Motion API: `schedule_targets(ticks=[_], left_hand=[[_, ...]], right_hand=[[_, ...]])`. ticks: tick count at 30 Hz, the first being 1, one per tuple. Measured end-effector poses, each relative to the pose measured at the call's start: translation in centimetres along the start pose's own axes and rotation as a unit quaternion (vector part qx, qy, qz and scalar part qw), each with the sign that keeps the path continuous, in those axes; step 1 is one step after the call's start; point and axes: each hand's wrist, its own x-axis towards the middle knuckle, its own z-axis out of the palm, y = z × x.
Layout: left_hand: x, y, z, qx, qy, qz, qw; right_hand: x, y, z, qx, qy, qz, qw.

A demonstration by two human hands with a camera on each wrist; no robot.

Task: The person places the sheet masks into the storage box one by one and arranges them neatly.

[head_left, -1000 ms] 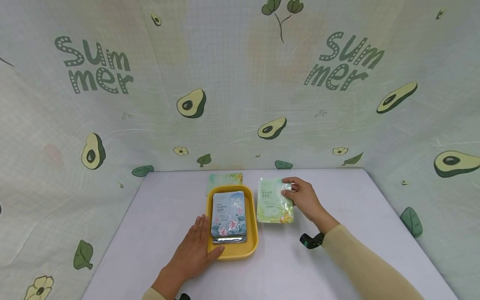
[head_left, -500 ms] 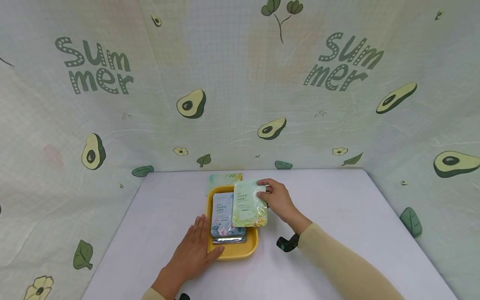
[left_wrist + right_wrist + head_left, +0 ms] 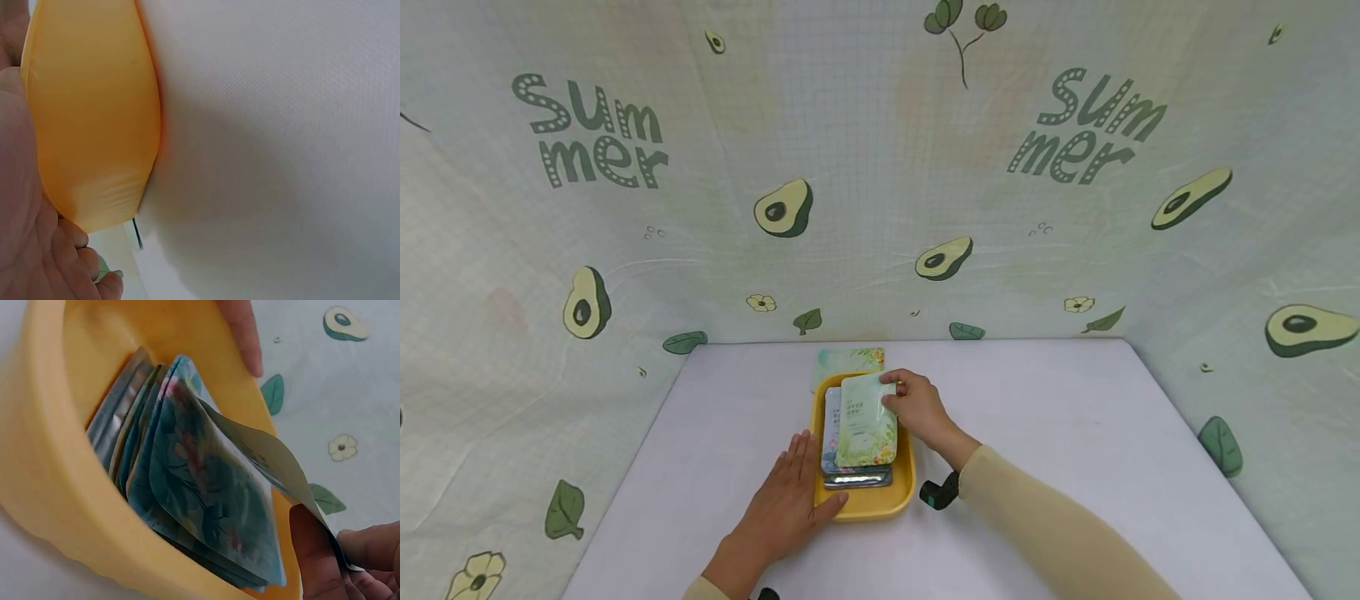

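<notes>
My right hand [image 3: 921, 410] pinches the upper right edge of a green floral sheet mask packet [image 3: 867, 425] between thumb and fingers. The packet hangs over a yellow tray [image 3: 868, 505], overlapping a blue mask packet [image 3: 830, 433] with pink flowers. In the right wrist view the held packet [image 3: 275, 459] slants and bends above the stacked blue packets [image 3: 206, 487], its far end close to them. My left hand [image 3: 778, 504] lies with straight fingers along the tray's left side, thumb over the front left rim. The left wrist view shows its palm against the yellow wall [image 3: 94, 112].
Another green packet [image 3: 850, 359] lies on the white table [image 3: 1037, 433] behind the tray, partly hidden by it. A silver packet [image 3: 857, 480] shows at the front of the stack. A patterned cloth [image 3: 865, 167] with avocados hangs around the table.
My right hand has carried the green packet leftward from beside the tray to over the blue packets inside it. My left hand has stayed at the tray's side.
</notes>
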Motion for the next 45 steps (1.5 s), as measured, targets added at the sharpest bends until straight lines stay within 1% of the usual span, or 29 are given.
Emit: schedule_targets(ticks=[6,11,14,21,25,29,34,37,40,43,45], left_hand=[[0.1,-0.1,0.2,-0.002,-0.001,0.002,1.0000],[0.1,-0.3,0.3,-0.001,0.003,0.009,0.9999],[0.1,-0.4,0.4,-0.003,0.008,0.012,0.9999],[0.1,-0.5,0.4,-0.003,0.013,0.013,0.9998],[0.1,-0.4,0.4,-0.004,0.008,0.009,0.9999],[0.2,-0.4,0.4,-0.007,0.001,0.004,1.0000],[0.2,-0.6,0.3,-0.006,0.002,0.006,1.0000],[0.1,-0.7,0.4,-0.005,0.000,0.008,1.0000],[0.1,-0.7,0.4,-0.008,0.001,0.010,0.9999],[0.0,-0.6,0.3,-0.009,0.008,0.015,0.9998],[-0.1,-0.6,0.3,-0.010,0.015,0.020,0.9996]], right_hand=[[0.2,0.2,0.5,-0.022,-0.023,0.002,0.9995],[0.4,0.3,0.6,-0.070,-0.038,-0.007,0.9968],[0.5,0.3,0.8,-0.092,-0.041,-0.017,0.9948],[0.9,0.3,1.1,-0.108,-0.038,-0.038,0.9927],[0.9,0.3,1.3,-0.143,-0.031,-0.052,0.9878],[1.0,0.1,1.5,-0.167,-0.035,-0.053,0.9839],[1.1,-0.1,1.7,-0.176,-0.052,-0.053,0.9817],[1.2,-0.2,1.3,-0.197,-0.051,-0.060,0.9773],[1.8,-0.1,0.3,-0.226,-0.026,-0.079,0.9705],[2.8,0.4,-0.9,-0.257,0.005,-0.107,0.9603],[3.5,0.8,-1.8,-0.281,0.014,-0.135,0.9500]])
